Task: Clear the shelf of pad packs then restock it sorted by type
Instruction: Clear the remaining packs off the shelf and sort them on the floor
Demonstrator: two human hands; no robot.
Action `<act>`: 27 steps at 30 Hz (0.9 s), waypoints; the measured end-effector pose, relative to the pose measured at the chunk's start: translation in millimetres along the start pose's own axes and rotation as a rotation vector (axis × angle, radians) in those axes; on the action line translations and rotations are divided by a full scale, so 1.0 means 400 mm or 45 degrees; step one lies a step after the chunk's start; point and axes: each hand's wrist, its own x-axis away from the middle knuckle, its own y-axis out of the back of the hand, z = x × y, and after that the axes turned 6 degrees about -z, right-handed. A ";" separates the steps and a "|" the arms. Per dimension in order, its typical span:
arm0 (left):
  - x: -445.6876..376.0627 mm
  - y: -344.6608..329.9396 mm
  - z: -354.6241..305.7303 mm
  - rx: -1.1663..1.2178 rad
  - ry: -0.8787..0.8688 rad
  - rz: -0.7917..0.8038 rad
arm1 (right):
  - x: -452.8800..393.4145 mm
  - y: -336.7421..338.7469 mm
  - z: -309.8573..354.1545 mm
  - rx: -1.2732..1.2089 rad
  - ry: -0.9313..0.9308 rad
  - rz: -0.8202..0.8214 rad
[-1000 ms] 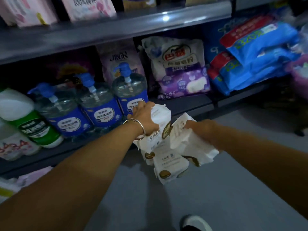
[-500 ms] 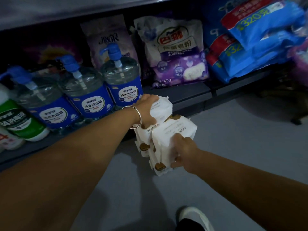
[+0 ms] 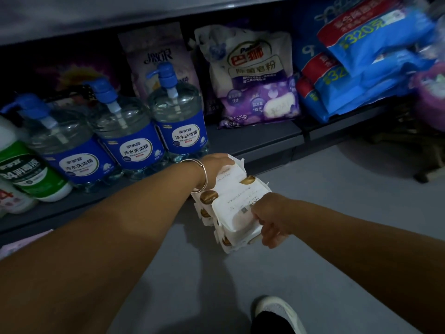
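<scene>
Several white pad packs (image 3: 237, 201) with gold round marks are bunched together in the air above the grey floor, in front of the low shelf. My left hand (image 3: 216, 168), a metal bangle on its wrist, grips the far upper packs from above. My right hand (image 3: 271, 219) grips the near packs at their right side, fingers curled round the edge. The lower packs in the bunch are partly hidden behind the top ones.
The low dark shelf (image 3: 255, 138) holds three blue-labelled pump bottles (image 3: 179, 121), a green-labelled bottle (image 3: 26, 169), a white and purple powder bag (image 3: 257, 75) and stacked blue packs (image 3: 366, 66). My shoe (image 3: 277, 314) stands on the grey floor (image 3: 337, 237).
My right hand brought its packs up against those in my left hand, forming one bunch. The view has tilted downward and moved closer to the low shelf.
</scene>
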 end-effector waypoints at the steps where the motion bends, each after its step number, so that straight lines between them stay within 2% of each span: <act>1: 0.006 0.020 0.003 0.014 -0.003 -0.037 | 0.008 0.012 0.011 0.075 0.112 -0.085; 4: 0.037 0.088 0.019 0.046 -0.017 -0.121 | 0.041 0.046 0.062 0.424 0.624 -0.390; 6: 0.069 0.145 0.035 0.068 0.008 -0.216 | 0.083 0.065 0.115 0.650 0.883 -0.577; 8: 0.109 0.212 0.052 0.086 0.026 -0.333 | 0.139 0.079 0.173 0.732 1.037 -0.673; 12: 0.209 0.361 0.084 0.124 0.011 -0.560 | 0.272 0.093 0.298 0.705 1.325 -0.794; 18: 0.361 0.540 0.170 0.214 0.063 -0.865 | 0.449 0.079 0.473 0.494 1.595 -0.910; 27: 0.501 0.677 0.326 0.208 0.264 -1.126 | 0.626 0.056 0.630 0.416 1.785 -0.883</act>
